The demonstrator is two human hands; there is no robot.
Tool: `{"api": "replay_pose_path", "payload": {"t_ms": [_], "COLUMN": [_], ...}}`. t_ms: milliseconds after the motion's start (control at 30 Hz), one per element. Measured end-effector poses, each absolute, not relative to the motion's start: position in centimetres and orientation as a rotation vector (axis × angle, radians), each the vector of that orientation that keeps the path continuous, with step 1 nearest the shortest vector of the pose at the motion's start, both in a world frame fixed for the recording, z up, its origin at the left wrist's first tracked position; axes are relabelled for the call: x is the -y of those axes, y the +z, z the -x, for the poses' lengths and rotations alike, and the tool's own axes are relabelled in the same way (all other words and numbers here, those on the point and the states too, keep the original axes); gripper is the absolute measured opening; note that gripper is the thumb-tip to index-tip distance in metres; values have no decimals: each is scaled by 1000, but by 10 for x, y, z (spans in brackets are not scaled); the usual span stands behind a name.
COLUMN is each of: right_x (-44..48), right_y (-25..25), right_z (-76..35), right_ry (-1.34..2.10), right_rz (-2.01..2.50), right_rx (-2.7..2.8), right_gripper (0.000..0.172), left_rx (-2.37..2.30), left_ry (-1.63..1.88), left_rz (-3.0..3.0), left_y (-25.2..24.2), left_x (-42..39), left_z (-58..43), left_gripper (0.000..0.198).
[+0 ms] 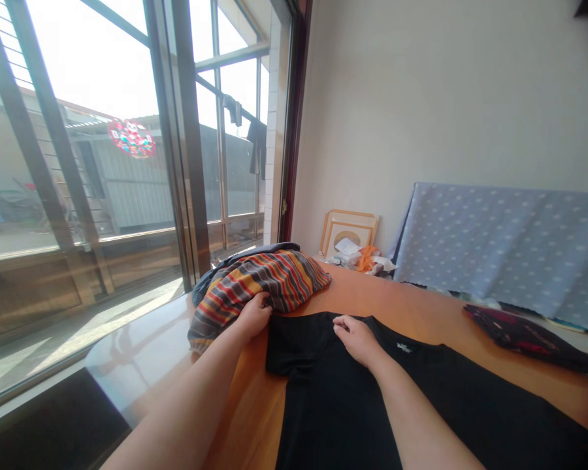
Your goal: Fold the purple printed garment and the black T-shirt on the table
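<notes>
My right hand (pixel 356 339) rests half-curled on the black T-shirt (pixel 333 398), lengthwise toward me; my left hand (pixel 253 315) lies on the striped cloth (pixel 269 287) beside it, neither clearly gripping.

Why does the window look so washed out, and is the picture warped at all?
In the head view, the sky through the glass window is blown out to white, glare pales the orange tabletop's window end, the wide lens bends the window frames, and the black T-shirt loses fold detail.
</notes>
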State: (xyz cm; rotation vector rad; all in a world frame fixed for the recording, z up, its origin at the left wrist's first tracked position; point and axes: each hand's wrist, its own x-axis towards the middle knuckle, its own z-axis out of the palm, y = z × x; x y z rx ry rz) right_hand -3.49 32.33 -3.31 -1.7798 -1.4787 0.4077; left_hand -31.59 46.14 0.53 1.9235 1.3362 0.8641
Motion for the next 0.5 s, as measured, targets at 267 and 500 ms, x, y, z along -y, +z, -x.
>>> {"api": "replay_pose_path", "payload": {"t_ms": [267, 500], "right_x": [-322, -312], "right_y": [-24, 11], "right_z": [42, 68], "right_ry": [418, 503], "right_rz": [1798, 1695], "right_rx": [1509, 1664], "right_gripper": [35, 24], "left_rx": [-1361, -1467], "left_ry": [662, 708], "left_rz": [-2021, -1982], "left_y": [-3, 1], "left_x": [-455, -464], "left_z": [314, 304], "left_gripper": [13, 15]}}
